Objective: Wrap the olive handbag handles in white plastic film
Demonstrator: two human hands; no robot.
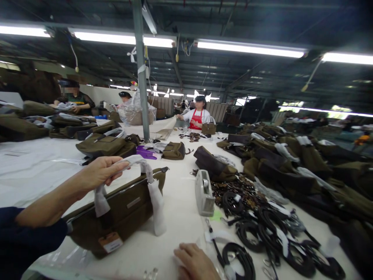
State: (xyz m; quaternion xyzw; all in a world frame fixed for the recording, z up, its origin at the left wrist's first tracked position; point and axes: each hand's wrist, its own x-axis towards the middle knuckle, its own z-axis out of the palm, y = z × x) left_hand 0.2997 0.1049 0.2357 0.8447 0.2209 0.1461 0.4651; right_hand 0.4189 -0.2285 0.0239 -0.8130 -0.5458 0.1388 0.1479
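Observation:
My left hand (pixel 100 173) is closed around the white-wrapped handle of an olive-green handbag (pixel 135 210) at the left front. A small metal plate marks the bag's side, and an orange and white tag (pixel 110 242) hangs near its lower edge. The bag is tilted on the white table. Low in the middle, my right hand (pixel 196 262) is over the tabletop with its fingers stretched out and nothing visible in them. To its right lie coiled black straps (pixel 239 258) with metal clips. A grey tape dispenser (pixel 204 193) stands beyond that hand.
Olive and dark bags (pixel 279 167) are heaped along the right. More bags (pixel 101 144) lie at the left, beside a metal post (pixel 142 77). Brown chain-like pieces (pixel 241 192) spread behind the straps. Co-workers, one in a red apron (pixel 196 119), are across the table.

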